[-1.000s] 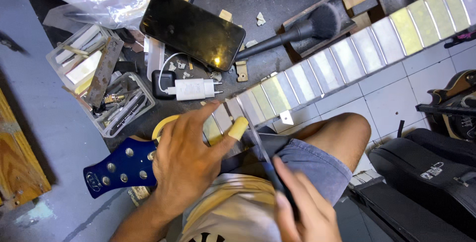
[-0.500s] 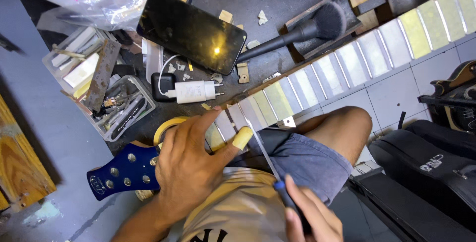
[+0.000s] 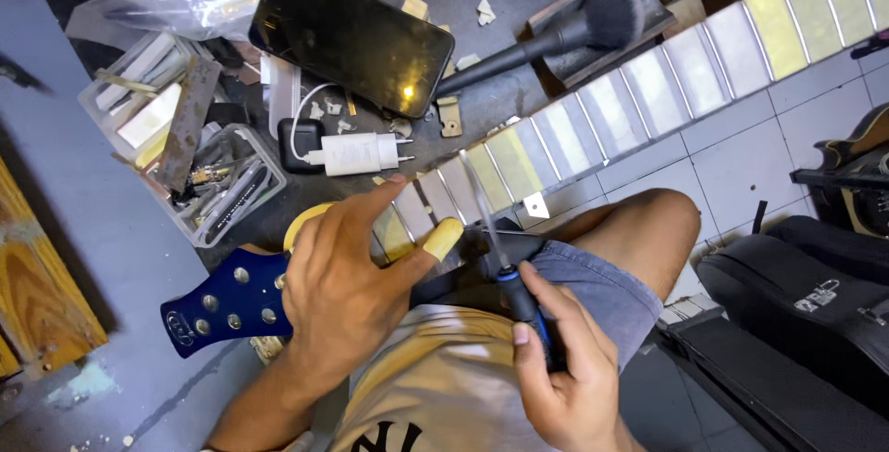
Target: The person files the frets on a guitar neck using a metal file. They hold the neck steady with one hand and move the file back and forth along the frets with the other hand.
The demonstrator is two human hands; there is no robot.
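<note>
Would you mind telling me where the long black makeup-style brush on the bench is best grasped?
Grip the long black brush at mid-handle, from above. The slim handle lies flat and exposed on the dark bench, while the bristle head rests in a wooden block.

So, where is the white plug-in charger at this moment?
In the head view, the white plug-in charger lies on the dark bench, left of centre, just below the black smartphone and above the left hand.

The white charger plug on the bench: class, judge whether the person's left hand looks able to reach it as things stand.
Probably yes. The left hand rests on the guitar neck, index finger pointing towards the white charger plug just beyond. Nothing stands between them; only the neck's edge lies below.
</note>
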